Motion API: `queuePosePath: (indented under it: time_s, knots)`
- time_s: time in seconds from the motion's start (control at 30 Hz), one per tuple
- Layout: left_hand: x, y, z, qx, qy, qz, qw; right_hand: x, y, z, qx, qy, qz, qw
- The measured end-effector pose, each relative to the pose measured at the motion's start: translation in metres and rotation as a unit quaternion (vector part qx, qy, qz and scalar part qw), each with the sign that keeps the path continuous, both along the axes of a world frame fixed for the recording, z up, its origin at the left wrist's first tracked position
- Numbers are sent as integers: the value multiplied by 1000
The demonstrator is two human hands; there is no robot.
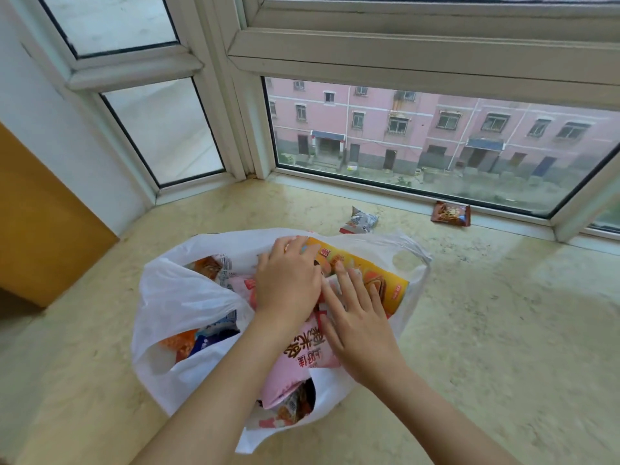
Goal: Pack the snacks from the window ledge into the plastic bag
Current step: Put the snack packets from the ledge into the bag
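We press both hands, left hand and right hand, flat and open-fingered on the yellow snack box in the white plastic bag. The overfull bag could spill; beyond it, two packets, silver and brown, wait on the ledge.

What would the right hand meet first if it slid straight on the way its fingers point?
The right hand lies flat, fingers pointing up-left toward the window. Straight on, they would probably first meet the yellow-orange snack packet at the mouth of the white plastic bag, right by the left hand; depth is unclear.
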State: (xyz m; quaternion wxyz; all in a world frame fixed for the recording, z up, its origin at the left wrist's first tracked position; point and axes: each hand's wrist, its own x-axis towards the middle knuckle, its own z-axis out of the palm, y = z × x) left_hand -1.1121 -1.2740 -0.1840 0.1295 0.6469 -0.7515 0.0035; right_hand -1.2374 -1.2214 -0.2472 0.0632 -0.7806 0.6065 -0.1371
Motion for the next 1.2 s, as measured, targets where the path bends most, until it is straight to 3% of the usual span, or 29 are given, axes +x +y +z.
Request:
queuePosePath:
  time_s: [0.2,0.37,0.53,0.67,0.93,1.1,1.2]
  knots:
    - [-25,20,-4,-104,28,-47,993,-30,15,12,-65,-7,7,998]
    - [-53,38,-3,-127,41,-79,988,-71,37,18,-121,-8,-6,993]
    - [-92,62,-16,-100,80,-85,988,-113,51,9,-123,16,-28,992]
    - [-128,78,-43,-26,115,-106,987,-147,54,0,-127,32,-51,990]
    - [-198,38,-90,53,56,-114,990,-201,23,-24,-110,52,-107,987]
    - [-229,-10,-98,122,128,-30,984,-225,-11,-45,-81,59,-121,988]
    - [-238,-41,-115,119,219,-4,968,-238,-36,-59,-50,65,-129,988]
